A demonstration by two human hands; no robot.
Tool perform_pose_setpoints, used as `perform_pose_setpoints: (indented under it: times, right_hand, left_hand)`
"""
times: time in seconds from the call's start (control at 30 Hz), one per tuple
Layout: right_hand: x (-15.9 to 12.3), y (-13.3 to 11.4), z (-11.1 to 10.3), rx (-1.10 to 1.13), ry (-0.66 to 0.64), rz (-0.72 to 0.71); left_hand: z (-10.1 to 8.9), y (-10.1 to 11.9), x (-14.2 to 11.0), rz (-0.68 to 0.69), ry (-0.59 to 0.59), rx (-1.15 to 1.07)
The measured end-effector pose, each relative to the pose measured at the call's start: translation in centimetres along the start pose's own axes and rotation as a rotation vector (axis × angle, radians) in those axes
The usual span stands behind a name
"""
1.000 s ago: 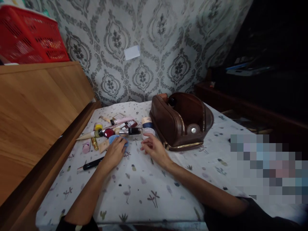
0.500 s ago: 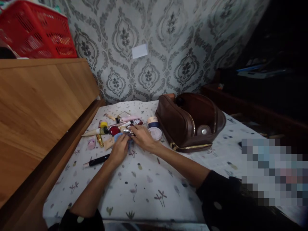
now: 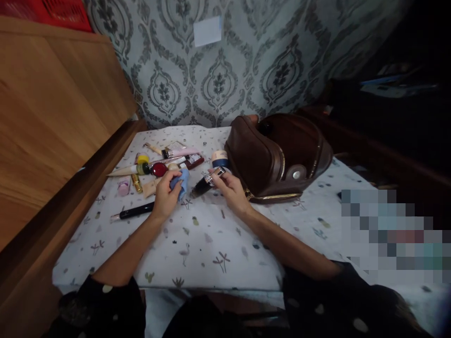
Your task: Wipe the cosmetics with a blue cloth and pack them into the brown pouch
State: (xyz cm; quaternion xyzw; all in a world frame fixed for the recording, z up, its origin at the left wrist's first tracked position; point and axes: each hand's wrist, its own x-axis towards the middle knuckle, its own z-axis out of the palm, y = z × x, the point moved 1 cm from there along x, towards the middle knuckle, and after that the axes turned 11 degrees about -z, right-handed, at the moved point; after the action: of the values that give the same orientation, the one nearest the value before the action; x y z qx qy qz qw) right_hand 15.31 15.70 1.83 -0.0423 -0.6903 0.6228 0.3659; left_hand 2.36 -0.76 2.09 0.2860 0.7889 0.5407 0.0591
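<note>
My left hand is closed around a blue sponge puff, lifted slightly off the patterned cloth. My right hand pinches a dark tube with a silver cap, held tilted just above the cloth. The two hands are close together, in front of a heap of cosmetics: tubes, a red round item, a yellow-capped bottle, a gold lipstick. An open brown leather pouch stands just right of my right hand.
A black pencil-like stick lies left of my left wrist. A wooden board runs along the left side. Patterned wallpaper rises behind the table. A small round jar sits by the pouch. Dark furniture stands at the right.
My right hand reached into the heap, took the dark silver-capped tube and lifted it out to the right. My left hand closed on the blue puff and raised it. The view tilted down.
</note>
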Motion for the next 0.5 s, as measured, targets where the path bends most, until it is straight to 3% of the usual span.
perform_pose_setpoints:
  times: [0.13, 0.3, 0.4, 0.5]
  right_hand:
    - [0.0, 0.0, -0.7, -0.077, 0.028, -0.059]
    - [-0.5, -0.1, -0.7, -0.176, 0.041, -0.107]
    - [-0.6, 0.0, -0.7, -0.296, 0.038, -0.225]
    - [-0.6, 0.1, -0.7, -0.323, 0.038, -0.259]
  left_hand:
    - [0.5, 1.5, -0.7, 0.247, 0.060, 0.047]
    - [2.0, 3.7, -2.6, 0.547, 0.035, 0.123]
    - [3.2, 4.2, -2.7, 0.598, -0.092, 0.287]
    - [3.6, 4.1, -2.4, 0.600, -0.122, 0.380]
